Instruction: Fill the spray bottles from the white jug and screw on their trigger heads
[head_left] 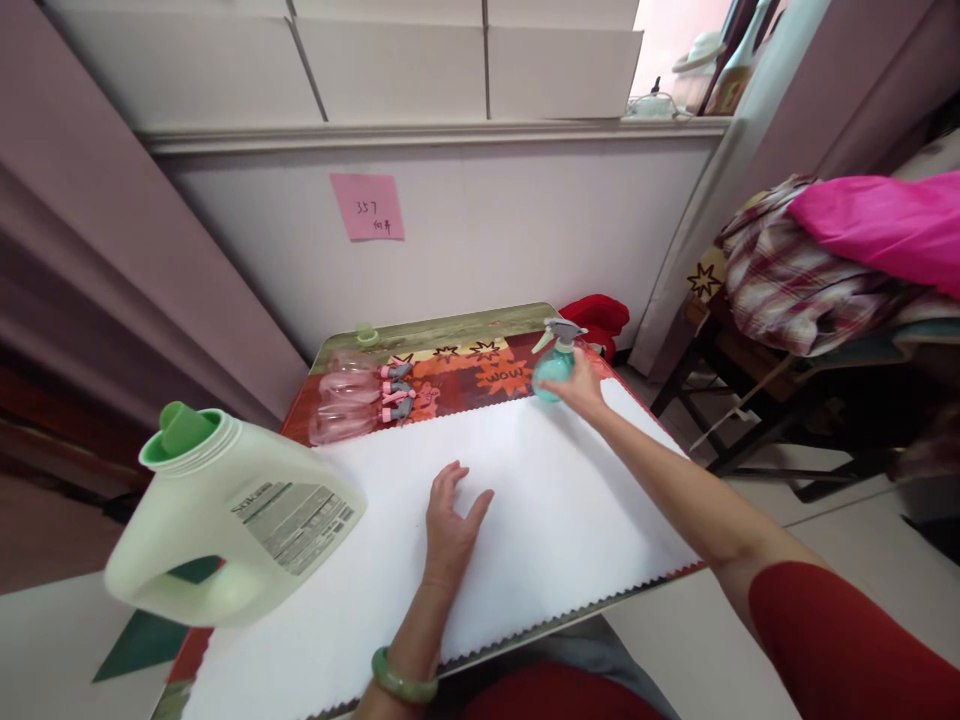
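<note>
My right hand (579,384) is closed around a round spray bottle (552,372) with teal contents and a grey and white trigger head. The bottle stands upright near the table's far right corner. Over the white mat (525,500), my left hand (451,520) holds nothing, its thumb and fingers apart. To its left stands a large pale green jug (247,510) with its cap off and a green spout showing. Behind the mat lie several clear pink spray bottles (345,400) on their sides, their grey and pink trigger heads pointing right.
A small light green cap (367,334) sits at the table's back edge. A pink paper note (367,207) is stuck on the wall. To the right, a chair holds plaid cloth (795,270) and a bright pink cloth (885,225). Something red (600,320) is behind the table's right corner.
</note>
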